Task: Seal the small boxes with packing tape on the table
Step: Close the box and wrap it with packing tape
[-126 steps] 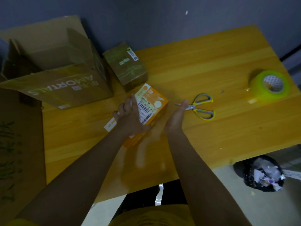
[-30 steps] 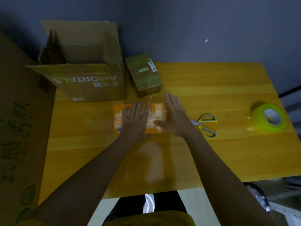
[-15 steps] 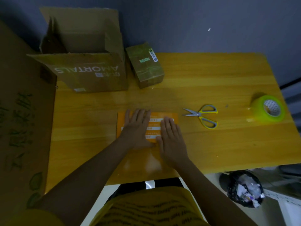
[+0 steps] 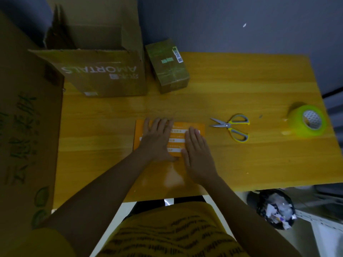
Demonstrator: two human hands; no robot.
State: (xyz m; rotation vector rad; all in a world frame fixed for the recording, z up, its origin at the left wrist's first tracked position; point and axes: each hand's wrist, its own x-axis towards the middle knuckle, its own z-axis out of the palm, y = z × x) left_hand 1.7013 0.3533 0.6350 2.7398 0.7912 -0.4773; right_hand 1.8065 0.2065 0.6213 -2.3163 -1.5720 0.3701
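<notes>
orange cardboard marks the small box (image 4: 193, 127), which is laid flat near the middle of the wooden table (image 4: 241, 86) and is pressed under both hands. the left hand (image 4: 157, 140) is spread flat on its left part, the right hand (image 4: 196, 151) flat on its right part, fingers straight. scissors (image 4: 232, 127) are seen at 3 o'clock of the box, the tape roll (image 4: 306, 121) further out. a taped brown box (image 4: 168, 65) is placed at 12 o'clock, beside an open carton (image 4: 104, 75).
</notes>
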